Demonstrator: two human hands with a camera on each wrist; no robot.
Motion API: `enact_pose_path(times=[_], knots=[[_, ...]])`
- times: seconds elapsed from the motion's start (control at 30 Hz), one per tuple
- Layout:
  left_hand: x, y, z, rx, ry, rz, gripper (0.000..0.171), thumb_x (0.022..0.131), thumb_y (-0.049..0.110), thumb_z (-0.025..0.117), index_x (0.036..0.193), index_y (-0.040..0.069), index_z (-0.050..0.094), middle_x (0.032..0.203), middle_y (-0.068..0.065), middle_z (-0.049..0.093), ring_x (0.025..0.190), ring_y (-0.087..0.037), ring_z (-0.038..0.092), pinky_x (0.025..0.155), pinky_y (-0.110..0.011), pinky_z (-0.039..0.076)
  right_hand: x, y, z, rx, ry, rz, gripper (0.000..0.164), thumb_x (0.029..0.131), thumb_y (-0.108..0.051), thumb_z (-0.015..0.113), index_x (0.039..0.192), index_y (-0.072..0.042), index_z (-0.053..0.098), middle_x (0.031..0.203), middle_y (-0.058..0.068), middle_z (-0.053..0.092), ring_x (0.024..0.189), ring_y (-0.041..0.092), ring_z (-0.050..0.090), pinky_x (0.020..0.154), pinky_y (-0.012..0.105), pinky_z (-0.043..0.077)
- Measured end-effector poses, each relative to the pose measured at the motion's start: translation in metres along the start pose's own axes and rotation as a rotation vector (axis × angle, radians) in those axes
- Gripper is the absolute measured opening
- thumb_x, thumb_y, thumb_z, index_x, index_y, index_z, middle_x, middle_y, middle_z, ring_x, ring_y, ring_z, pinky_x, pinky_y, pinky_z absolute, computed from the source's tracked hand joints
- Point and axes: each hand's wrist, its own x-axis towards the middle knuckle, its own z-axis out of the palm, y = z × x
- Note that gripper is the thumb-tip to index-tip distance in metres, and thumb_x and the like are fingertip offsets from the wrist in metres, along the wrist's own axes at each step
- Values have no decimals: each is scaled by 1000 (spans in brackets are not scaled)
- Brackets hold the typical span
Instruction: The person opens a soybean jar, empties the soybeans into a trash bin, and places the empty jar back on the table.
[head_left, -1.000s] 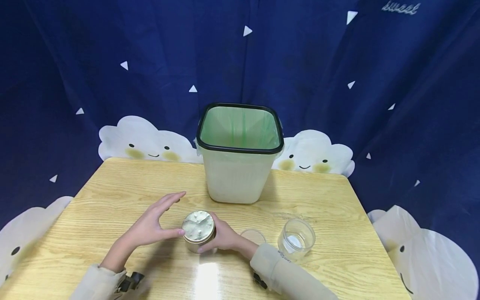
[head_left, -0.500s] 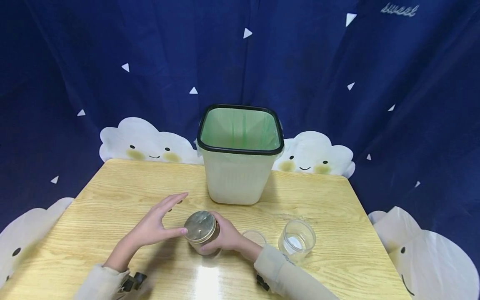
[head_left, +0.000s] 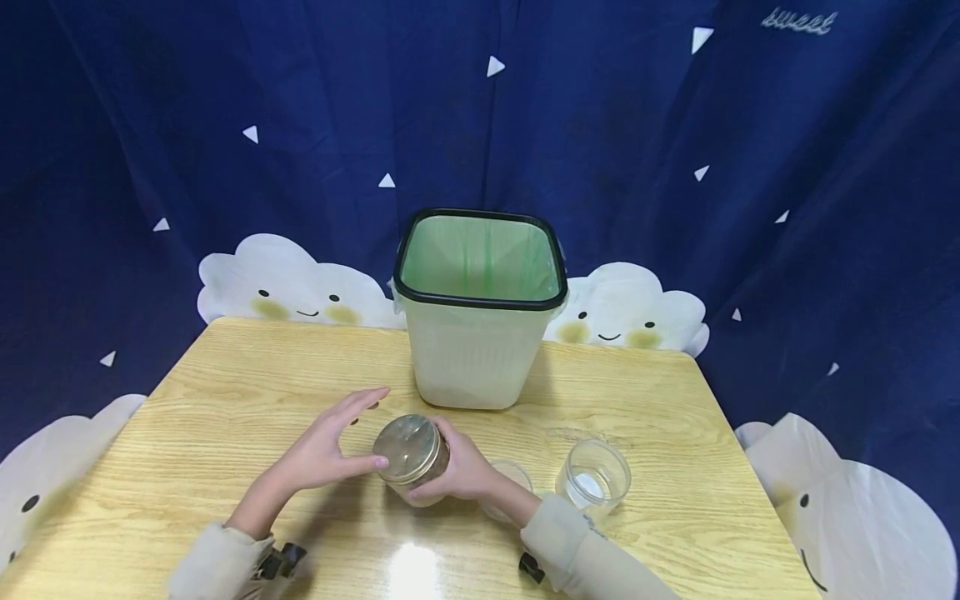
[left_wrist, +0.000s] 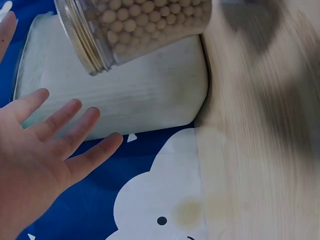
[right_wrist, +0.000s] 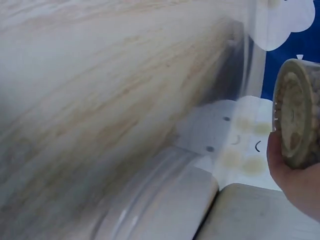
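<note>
My right hand grips a clear jar with a gold-coloured metal screw lid, close in front of the bin. In the left wrist view the jar is full of small round beige balls. The right wrist view catches its underside, with the fingers of my right hand around it. To the left, my left hand is spread, its thumb tip at the lid's edge in the head view. In the left wrist view the left hand's fingers are apart, with nothing held.
Behind the hands stands a white bin with a black rim and green liner. An open clear plastic tub sits right of my right forearm. A clear round disc lies partly under that forearm on the wooden table.
The jar has moved slightly right and away from me and tilted, its lid turning from bright to dull. My left hand has followed to the right, still spread.
</note>
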Motion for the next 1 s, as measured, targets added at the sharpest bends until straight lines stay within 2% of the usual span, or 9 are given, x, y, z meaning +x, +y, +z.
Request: enact_pose_path(times=[0.2, 0.3, 0.43, 0.53, 0.6, 0.8, 1.0], knots=[[5, 0, 11, -64, -40, 9, 82, 70, 36, 77, 138, 14, 38, 132, -12, 45, 106, -27, 51, 78, -44, 48, -3, -8, -6, -107, -11, -17, 96, 50, -21, 89, 131, -12, 39, 118, -1, 54, 103, 13, 52, 91, 32, 41], [7, 2, 16, -81, -64, 31, 83, 69, 36, 78, 138, 12, 39, 130, -13, 46, 102, -24, 52, 74, -40, 49, -4, -11, -9, -190, -18, -45, 94, 49, -25, 89, 130, -12, 42, 116, 0, 54, 102, 13, 52, 89, 31, 42], [8, 6, 22, -90, -90, 48, 87, 64, 38, 80, 137, 14, 40, 132, -11, 45, 109, -25, 49, 82, -44, 46, -5, -14, -11, -301, -35, -65, 94, 50, -33, 87, 130, -10, 43, 115, 0, 53, 101, 13, 51, 86, 29, 43], [8, 6, 26, -73, -109, 64, 89, 61, 42, 81, 137, 18, 41, 133, -9, 44, 115, -29, 46, 90, -51, 40, -5, -15, -12, -340, -48, -55, 95, 51, -37, 86, 131, -9, 42, 115, 1, 53, 100, 14, 51, 84, 28, 44], [9, 6, 29, -58, -116, 82, 89, 59, 43, 82, 136, 18, 43, 134, -9, 44, 118, -30, 43, 92, -54, 37, -5, -15, -12, -344, -50, -51, 97, 52, -38, 86, 133, -9, 40, 116, 2, 54, 100, 15, 52, 83, 28, 44], [10, 5, 33, -12, -98, 96, 84, 60, 39, 83, 133, 16, 48, 132, -7, 46, 117, -30, 45, 92, -52, 39, -6, -15, -11, -336, -24, -21, 98, 52, -37, 85, 134, -10, 39, 113, 2, 55, 97, 14, 54, 81, 26, 46], [10, 5, 33, -25, -72, 102, 80, 60, 41, 82, 130, 17, 51, 127, -4, 51, 114, -24, 49, 90, -47, 42, -8, -19, -10, -354, 12, -3, 98, 49, -36, 86, 133, -9, 42, 110, 1, 57, 94, 13, 54, 79, 26, 47]])
